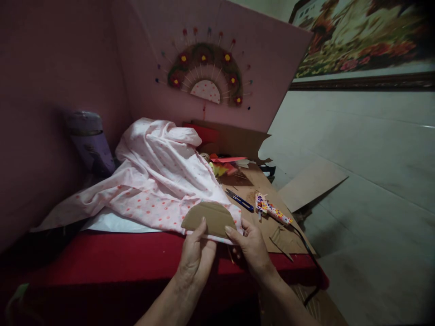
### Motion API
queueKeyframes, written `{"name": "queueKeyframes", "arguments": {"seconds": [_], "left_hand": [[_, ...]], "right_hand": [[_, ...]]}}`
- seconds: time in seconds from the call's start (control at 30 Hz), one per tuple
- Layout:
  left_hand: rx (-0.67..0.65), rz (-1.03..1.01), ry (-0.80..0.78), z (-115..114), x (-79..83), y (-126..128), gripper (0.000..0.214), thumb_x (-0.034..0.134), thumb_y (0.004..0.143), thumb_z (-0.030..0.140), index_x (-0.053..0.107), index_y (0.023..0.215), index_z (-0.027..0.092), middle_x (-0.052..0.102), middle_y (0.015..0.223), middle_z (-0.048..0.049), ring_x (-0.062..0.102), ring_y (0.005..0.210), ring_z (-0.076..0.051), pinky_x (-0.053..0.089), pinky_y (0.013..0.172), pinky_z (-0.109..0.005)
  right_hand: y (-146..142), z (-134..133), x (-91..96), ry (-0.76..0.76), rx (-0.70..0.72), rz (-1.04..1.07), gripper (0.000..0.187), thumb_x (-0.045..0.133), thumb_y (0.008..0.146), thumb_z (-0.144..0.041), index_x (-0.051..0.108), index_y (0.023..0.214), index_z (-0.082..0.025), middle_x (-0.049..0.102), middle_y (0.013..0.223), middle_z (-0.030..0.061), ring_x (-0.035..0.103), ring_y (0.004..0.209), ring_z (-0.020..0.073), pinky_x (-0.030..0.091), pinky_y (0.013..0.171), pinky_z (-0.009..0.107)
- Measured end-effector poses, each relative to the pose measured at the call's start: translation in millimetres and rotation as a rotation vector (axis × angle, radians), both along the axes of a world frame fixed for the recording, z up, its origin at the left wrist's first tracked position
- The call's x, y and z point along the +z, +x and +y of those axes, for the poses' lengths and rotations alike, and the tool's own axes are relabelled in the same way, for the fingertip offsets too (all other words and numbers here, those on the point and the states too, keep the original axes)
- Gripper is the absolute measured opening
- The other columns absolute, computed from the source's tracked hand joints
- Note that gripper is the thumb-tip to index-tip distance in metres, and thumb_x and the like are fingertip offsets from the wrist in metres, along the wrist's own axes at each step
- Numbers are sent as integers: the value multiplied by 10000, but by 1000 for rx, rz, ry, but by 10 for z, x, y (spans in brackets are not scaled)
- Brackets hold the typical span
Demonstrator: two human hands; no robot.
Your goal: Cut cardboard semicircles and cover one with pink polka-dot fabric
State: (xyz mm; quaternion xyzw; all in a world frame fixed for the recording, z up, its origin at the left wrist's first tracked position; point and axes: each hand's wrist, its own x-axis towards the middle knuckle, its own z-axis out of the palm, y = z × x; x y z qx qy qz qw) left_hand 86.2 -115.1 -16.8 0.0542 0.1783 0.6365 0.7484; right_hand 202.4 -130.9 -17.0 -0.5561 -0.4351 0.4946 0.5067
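A brown half-circle of cardboard (pixel 209 217) lies against the edge of a pale pink fabric with red dots (pixel 163 206). My left hand (pixel 197 253) pinches the lower left of the cardboard, its thumb on top and its fingers beneath the cloth. At the right corner my right hand (pixel 249 246) grips cardboard and fabric together, thumb above and fingers partly hidden. The rest of the cloth is heaped up behind on the table. Right of the cloth lie blue thread snips (pixel 240 200) and a flower-patterned glue gun (pixel 272 209) with a black cord.
A red cloth (pixel 102 258) covers the table, with a cardboard sheet (pixel 282 242) at right. Behind stands a pink board (pixel 265 45) bearing a half-round flower decoration (pixel 204 56). A purple tumbler (pixel 91 147) is at left. Coloured paper scraps (pixel 226 165) lie at the back.
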Motion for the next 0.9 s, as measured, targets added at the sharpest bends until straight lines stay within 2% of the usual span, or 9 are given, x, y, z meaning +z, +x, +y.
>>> {"name": "queueKeyframes", "arguments": {"seconds": [0.2,0.33,0.37,0.43,0.5,0.57,0.67,0.8,0.9], "left_hand": [[68,71,12,23,-21,-1,446,591,763,69,538,1179,220,680,1001,-57,652,864,-201,501,860,-402],[47,71,-24,59,16,-70,391,565,777,67,557,1151,181,680,1010,-86,649,896,-219,504,859,-423],[45,69,-38,61,22,-89,389,555,782,64,557,1153,180,679,1016,-91,649,901,-224,504,858,-432],[32,68,-62,56,24,-122,394,539,789,60,554,1162,184,677,1031,-96,649,908,-235,504,855,-455],[15,63,-68,44,16,-148,410,533,791,55,548,1177,193,674,1048,-99,647,920,-248,499,854,-480],[3,48,-67,36,2,-168,432,529,791,46,538,1193,205,671,1063,-98,639,944,-261,491,861,-500],[-31,5,-84,38,-7,-197,434,512,807,54,524,1215,202,672,1067,-106,627,974,-272,474,879,-520],[-88,-31,-93,51,18,-248,417,481,832,75,513,1232,190,674,1060,-120,628,974,-275,453,901,-530],[-79,-34,-103,73,47,-290,425,467,838,74,502,1246,189,682,1040,-118,639,952,-266,451,908,-518]], "right_hand": [[-35,-2,-17,30,3,-34,375,644,716,-439,536,916,-140,439,418,-96,338,283,40,298,267,140],[105,55,-3,49,70,-205,397,544,766,-543,543,788,-147,489,452,-49,416,318,64,312,297,154],[172,82,10,55,51,-261,433,484,790,-575,538,749,-147,498,456,-33,437,332,73,314,305,158],[322,155,48,61,-76,-350,491,371,825,-610,548,831,-151,540,506,-6,489,364,109,356,328,193],[456,253,99,124,-224,-570,447,330,872,-536,559,883,-152,617,632,48,572,470,147,424,414,233],[540,368,154,224,-261,-967,319,338,907,-353,589,924,-158,665,797,93,635,700,187,469,604,271],[559,548,224,191,-138,-1582,302,350,861,-134,596,1036,-143,652,999,132,586,962,220,412,797,297],[496,748,271,107,25,-1738,258,469,746,-70,663,909,-122,665,927,164,578,923,259,395,750,308],[460,849,282,79,134,-1789,243,479,745,-70,688,859,-117,671,882,168,582,894,255,384,750,311]]}}
